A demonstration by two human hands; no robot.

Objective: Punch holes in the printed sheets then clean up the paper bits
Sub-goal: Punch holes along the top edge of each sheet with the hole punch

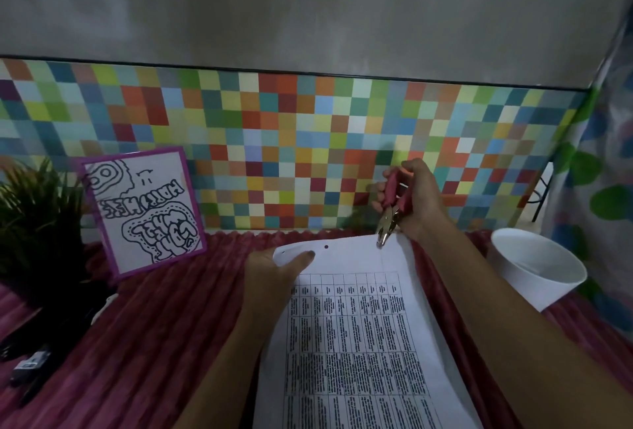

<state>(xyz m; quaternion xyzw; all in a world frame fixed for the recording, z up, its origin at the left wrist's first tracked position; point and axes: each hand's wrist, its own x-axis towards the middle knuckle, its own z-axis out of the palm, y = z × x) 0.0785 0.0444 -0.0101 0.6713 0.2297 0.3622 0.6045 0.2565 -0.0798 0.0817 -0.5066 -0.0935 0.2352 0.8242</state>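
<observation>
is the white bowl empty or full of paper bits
Looks empty: the visible inside of the white bowl is bare, though white bits would hardly show.

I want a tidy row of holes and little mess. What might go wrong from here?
1. The left hand pinches the printed sheets only at one top corner, while the hole punch in the right hand bites near the other; the sheets may slip, so holes misalign.
2. The bits would likely fall on the ribbed red cloth, not into the white bowl off to the right.
</observation>
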